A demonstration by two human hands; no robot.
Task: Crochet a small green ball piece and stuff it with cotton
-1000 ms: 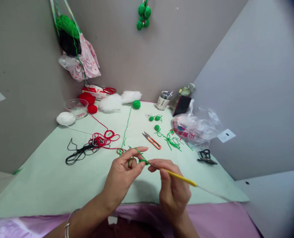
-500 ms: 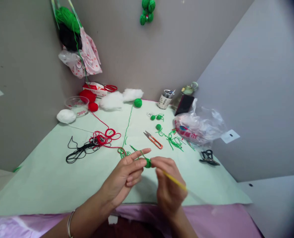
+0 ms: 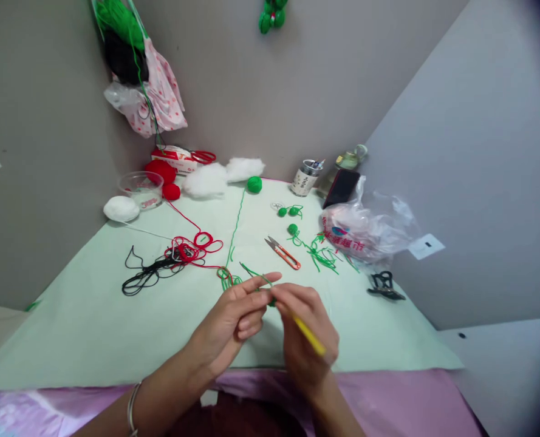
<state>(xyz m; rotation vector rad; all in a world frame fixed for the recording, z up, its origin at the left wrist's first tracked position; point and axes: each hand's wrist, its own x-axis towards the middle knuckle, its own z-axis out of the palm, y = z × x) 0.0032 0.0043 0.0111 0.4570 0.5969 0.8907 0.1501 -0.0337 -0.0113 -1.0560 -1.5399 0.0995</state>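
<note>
Green crochet (image 3: 272,302) is sitting over the table (image 3: 128,340), partly hidden between the left hand (image 3: 231,320), which is pinching it, and the right hand (image 3: 304,358), which is gripping a yellow hook (image 3: 310,337), while orange snips (image 3: 288,257) are lying beyond both hands.

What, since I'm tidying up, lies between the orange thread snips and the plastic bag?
In the head view, loose green yarn scraps lie between the orange thread snips and the plastic bag.
</note>
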